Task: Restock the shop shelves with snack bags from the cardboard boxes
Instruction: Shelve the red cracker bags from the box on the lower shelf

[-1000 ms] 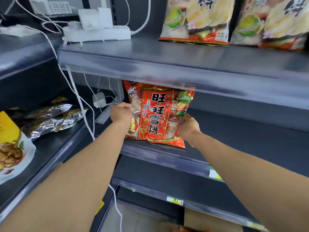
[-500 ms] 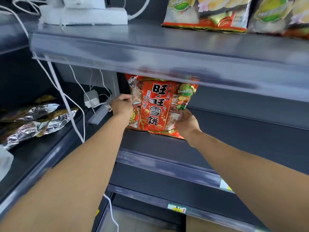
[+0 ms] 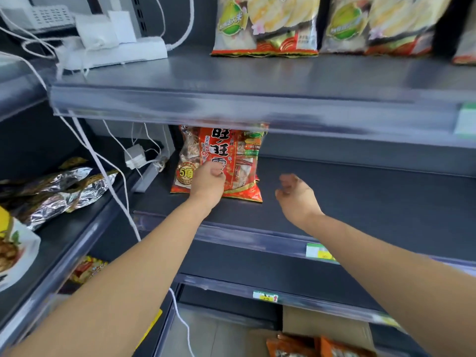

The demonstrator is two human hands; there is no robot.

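Observation:
A red snack bag [image 3: 242, 161] with large Chinese characters stands upright at the left end of the dark middle shelf [image 3: 360, 199], its top hidden behind the shelf edge above. My left hand [image 3: 208, 184] grips the bag's lower front. My right hand [image 3: 296, 194] hovers just right of the bag, apart from it, with loosely curled fingers and nothing in it. At the bottom edge a cardboard box [image 3: 324, 328] holds orange snack bags [image 3: 319, 349].
The upper shelf [image 3: 257, 73] carries green-and-white snack bags [image 3: 265, 24] and a white power strip [image 3: 113, 50]. White cables [image 3: 103, 171] hang down left of the red bag. Silver foil bags [image 3: 59, 191] lie on the left-hand shelf unit.
The red bag has gone further back onto the middle shelf and now stands there. My right hand has let go and drawn away to the right. My left hand has shifted onto the bag's front.

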